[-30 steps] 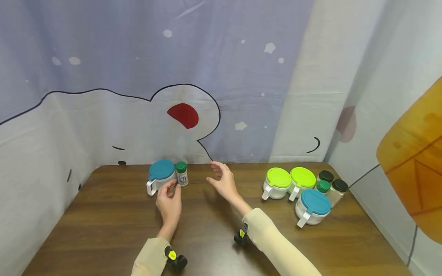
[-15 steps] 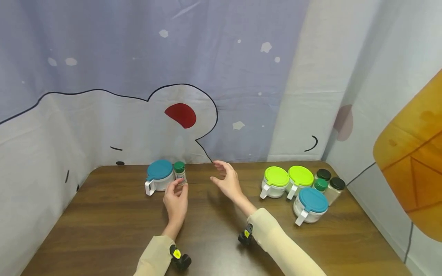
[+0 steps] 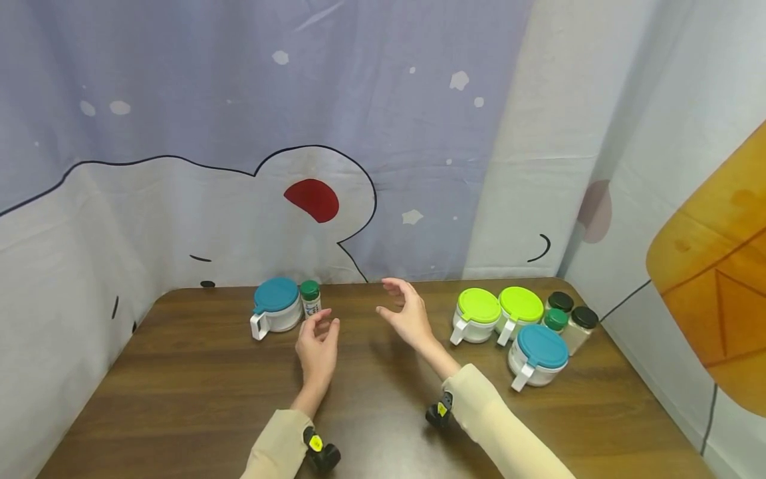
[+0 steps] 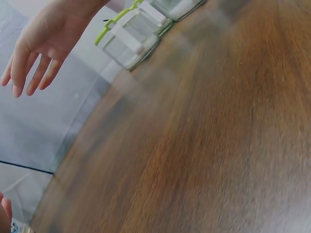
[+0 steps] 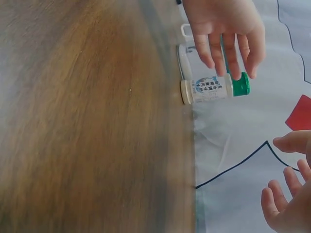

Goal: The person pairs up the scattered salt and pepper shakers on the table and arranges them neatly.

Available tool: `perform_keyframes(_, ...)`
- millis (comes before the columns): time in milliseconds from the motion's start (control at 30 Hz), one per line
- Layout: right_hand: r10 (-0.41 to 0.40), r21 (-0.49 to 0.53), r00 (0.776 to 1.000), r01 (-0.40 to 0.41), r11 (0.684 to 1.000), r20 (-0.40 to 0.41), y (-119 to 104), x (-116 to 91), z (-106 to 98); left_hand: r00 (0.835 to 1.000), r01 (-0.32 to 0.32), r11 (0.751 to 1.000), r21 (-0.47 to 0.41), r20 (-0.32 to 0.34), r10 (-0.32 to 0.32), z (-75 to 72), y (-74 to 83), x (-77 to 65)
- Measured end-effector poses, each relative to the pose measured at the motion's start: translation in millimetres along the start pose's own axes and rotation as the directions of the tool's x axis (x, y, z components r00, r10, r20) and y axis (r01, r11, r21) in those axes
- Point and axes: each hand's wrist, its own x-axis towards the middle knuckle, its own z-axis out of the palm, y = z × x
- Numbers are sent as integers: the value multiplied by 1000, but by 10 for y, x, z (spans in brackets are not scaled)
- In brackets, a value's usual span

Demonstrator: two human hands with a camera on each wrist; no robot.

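Landmark: the green-capped bottle point(image 3: 311, 305), upright near the back edge of the wooden table point(image 3: 179, 379).
Left hand point(image 3: 318, 349): just in front of the bottle and slightly to its right, fingers loosely bent, thumb apart from them; whether a fingertip touches the bottle, I cannot tell.
Right hand point(image 3: 411, 319): right of the bottle and raised above the wood, fingers gently curved, thumb held away from them; the two hands are apart.
Blue-lidded jar point(image 3: 277, 307): directly left of the bottle, handle toward the near left.
Back edge: close behind the bottle, with the printed curtain point(image 3: 413, 133) beyond it.
Room to move: wood spreads in front of the bottle to the near side, left past the jar to the side edge, and right under the right hand.
Far right of the bottle: two lime-lidded jars point(image 3: 479, 309), a second blue-lidded jar point(image 3: 541, 352) nearer the person, two black-capped bottles point(image 3: 580, 330) and another green-capped bottle point(image 3: 556, 320), grouped toward the right edge.
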Motion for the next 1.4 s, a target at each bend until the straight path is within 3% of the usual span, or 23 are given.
perform_keyframes(433,20,-3,1000,-20,1000,9,-38,-109,-231,984,72,997,3,166,-72,144,89,-90)
perform_keyframes(800,18,-32,1000,-18,999,-2,-58,-160,-438,979,43,999,-22,200,-38,246,136,-175)
perform_keyframes(1400,40,-76,999,-39,996,1,-142,-241,-735,967,57,998,-11,249,-53,374,148,-371)
